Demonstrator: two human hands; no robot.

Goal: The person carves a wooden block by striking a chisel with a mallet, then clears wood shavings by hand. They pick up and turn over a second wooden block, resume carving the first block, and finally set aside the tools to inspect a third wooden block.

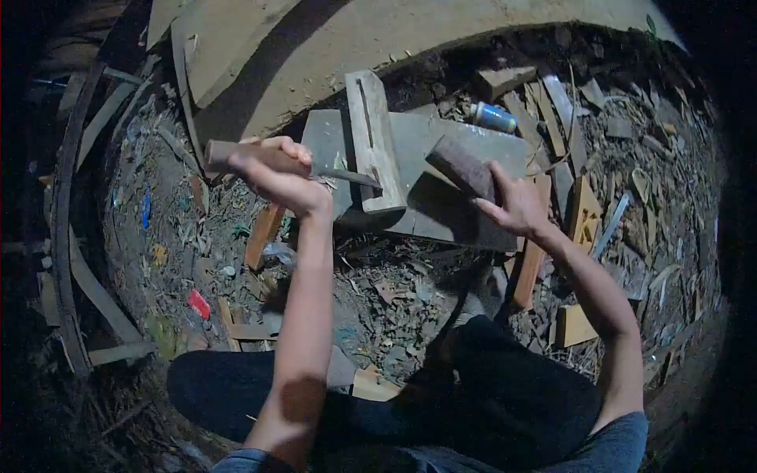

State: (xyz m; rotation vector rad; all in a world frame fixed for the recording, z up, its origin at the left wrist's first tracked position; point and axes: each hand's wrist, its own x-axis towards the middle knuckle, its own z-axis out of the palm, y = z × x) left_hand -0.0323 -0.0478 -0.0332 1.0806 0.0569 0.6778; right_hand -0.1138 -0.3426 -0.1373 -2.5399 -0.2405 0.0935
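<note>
My left hand point(280, 180) is wrapped round the thick wooden handle of a chisel point(351, 175). Its narrow metal blade points right, and the tip is at a slot near the close end of a pale wooden piece point(367, 126). That piece has a long slot toward its far end and lies on a grey board point(438, 217). To the right, my right hand point(516, 206) grips the near end of a dark wooden block point(459, 164), held above the board and apart from the chisel. The palm side of my left hand faces up.
A blue can point(494, 117) lies behind the board. Wood offcuts, such as a yellowish block point(574, 325), and shavings litter the ground. A large pale slab point(378, 35) spans the back. Long wooden strips point(67, 236) stand at the left. My bent legs point(505, 378) are in front.
</note>
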